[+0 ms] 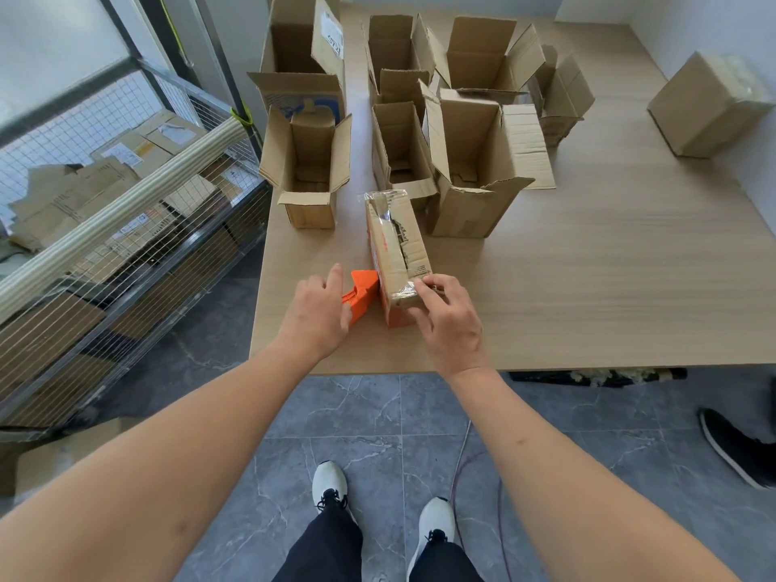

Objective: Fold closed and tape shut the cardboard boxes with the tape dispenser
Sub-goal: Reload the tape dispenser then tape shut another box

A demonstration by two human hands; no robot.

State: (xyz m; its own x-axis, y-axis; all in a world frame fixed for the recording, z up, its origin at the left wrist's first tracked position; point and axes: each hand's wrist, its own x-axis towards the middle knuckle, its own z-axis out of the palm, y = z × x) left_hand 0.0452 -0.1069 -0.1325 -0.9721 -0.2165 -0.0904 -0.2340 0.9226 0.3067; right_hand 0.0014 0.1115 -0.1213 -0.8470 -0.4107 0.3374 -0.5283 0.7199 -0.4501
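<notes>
A: Where did the narrow cardboard box sit?

B: Lying on its side on the wooden table, near the front edge, its long axis running from 6 toward 12 o'clock. Clear tape ran along its top seam and wrapped over both ends.

A: And the hands?

B: The right hand rested on the near end of that box, fingers bent down over the taped corner, pressing the tape rather than clutching anything. The left hand was wrapped around the orange tape dispenser, which lay at 9 o'clock of the box, its head touching the box's left side.

A: Other boxes?

B: Several open cardboard boxes stood upright at 12 o'clock, flaps up. One sealed box sat well apart at 2 o'clock, by the wall.

A: Off the table?

B: A wire cage cart holding flattened cardboard stood at 9 o'clock. White sneakers showed on the grey tile floor, and a black shoe at 4 o'clock
</notes>
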